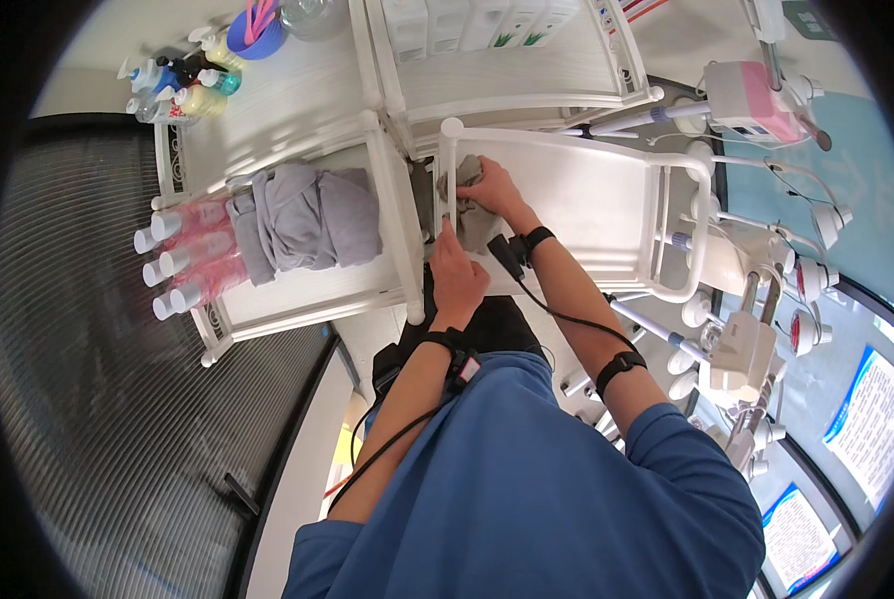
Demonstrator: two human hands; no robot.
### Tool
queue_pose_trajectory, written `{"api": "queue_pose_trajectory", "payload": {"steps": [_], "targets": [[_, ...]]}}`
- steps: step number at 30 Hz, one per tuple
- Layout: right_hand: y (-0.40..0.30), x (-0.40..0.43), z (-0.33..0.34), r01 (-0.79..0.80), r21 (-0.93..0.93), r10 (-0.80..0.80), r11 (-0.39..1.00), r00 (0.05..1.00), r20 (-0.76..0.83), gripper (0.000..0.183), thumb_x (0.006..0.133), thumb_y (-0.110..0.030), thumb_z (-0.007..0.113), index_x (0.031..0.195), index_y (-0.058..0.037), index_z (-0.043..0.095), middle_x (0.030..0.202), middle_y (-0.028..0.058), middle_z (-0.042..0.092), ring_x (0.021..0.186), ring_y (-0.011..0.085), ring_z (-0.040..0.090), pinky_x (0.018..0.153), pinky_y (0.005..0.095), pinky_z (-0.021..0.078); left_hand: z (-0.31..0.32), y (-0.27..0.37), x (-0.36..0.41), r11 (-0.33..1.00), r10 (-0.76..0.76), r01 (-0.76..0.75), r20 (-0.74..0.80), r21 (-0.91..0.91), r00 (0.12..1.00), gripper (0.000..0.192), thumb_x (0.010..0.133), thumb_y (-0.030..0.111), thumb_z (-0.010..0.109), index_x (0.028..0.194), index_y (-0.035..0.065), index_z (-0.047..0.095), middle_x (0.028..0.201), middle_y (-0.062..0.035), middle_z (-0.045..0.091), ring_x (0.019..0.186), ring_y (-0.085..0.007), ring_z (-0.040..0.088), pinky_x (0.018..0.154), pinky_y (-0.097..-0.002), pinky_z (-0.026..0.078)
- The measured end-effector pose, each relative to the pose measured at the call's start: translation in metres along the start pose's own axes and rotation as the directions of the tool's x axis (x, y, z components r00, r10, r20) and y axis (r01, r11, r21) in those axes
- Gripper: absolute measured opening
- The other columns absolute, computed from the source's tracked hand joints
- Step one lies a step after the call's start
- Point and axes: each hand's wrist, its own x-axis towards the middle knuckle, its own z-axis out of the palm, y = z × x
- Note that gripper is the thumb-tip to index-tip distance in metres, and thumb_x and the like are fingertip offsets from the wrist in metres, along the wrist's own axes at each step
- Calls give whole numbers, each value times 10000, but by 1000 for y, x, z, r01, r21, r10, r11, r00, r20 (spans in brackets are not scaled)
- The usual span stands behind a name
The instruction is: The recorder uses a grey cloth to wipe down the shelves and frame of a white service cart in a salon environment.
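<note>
My right hand [496,191] pinches a crumpled grey cloth [468,171] against the end rail [451,150] of a white trolley. Part of the cloth hangs below that hand, over the trolley's top shelf [567,202]. My left hand [458,281] is at the near end of the same rail, its index finger pointing up along it. Its other fingers are partly hidden, so I cannot tell whether it grips the rail. Both wrists wear black straps with small devices and cables.
Left of the trolley, a white shelf rack [305,314] carries folded grey towels [312,217] and pink bottles [200,254]. Pump bottles [185,82], a blue bowl [256,34] and white jugs [447,26] stand further back. Wheeled lamp stands [739,352] crowd the right side.
</note>
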Motion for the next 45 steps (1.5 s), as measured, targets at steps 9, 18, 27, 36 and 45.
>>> {"api": "queue_pose_trajectory", "payload": {"steps": [9, 18, 27, 36, 45], "targets": [[12, -28, 7, 43, -189, 12, 981, 960, 279, 566, 582, -291, 770, 1009, 31, 586, 966, 245, 629, 919, 384, 602, 796, 407, 487, -7, 11, -1, 995, 95, -95, -12, 18, 995, 744, 666, -19, 443, 1378, -20, 228, 1401, -275, 210, 1292, -453, 229, 1066, -495, 231], [28, -72, 20, 244, -319, -117, 916, 922, 369, 336, 603, -214, 729, 825, 2, 596, 837, 212, 639, 815, 392, 611, 729, 446, 500, -4, 5, -1, 980, 166, -175, -97, -91, 981, 713, 652, 13, 388, 1354, -39, 270, 1377, -288, 264, 1291, -439, 248, 1090, -482, 182], [37, -69, -35, 440, -391, -131, 808, 782, 609, 442, 531, -229, 798, 890, -45, 619, 862, 149, 651, 858, 347, 615, 722, 415, 498, -1, 2, 1, 986, 141, -153, -159, -66, 977, 644, 654, -10, 377, 1293, -73, 321, 1270, -256, 365, 1198, -415, 343, 1060, -458, 240], [29, -67, -12, 298, -23, -205, 954, 708, 676, 568, 604, -241, 764, 1100, -33, 581, 1029, 169, 624, 960, 305, 588, 848, 356, 458, -1, -1, 1, 976, 127, -148, -141, -157, 982, 615, 667, -16, 368, 1278, -79, 332, 1247, -253, 376, 1178, -403, 365, 1051, -433, 261], [31, -64, -10, 44, -123, 85, 991, 501, 861, 523, 611, -167, 708, 1106, -53, 581, 999, 136, 644, 915, 255, 611, 800, 363, 483, 2, -3, 0, 985, 89, -114, -187, -127, 978, 605, 674, 10, 364, 1273, -69, 352, 1242, -255, 407, 1163, -419, 377, 1024, -463, 278]]}}
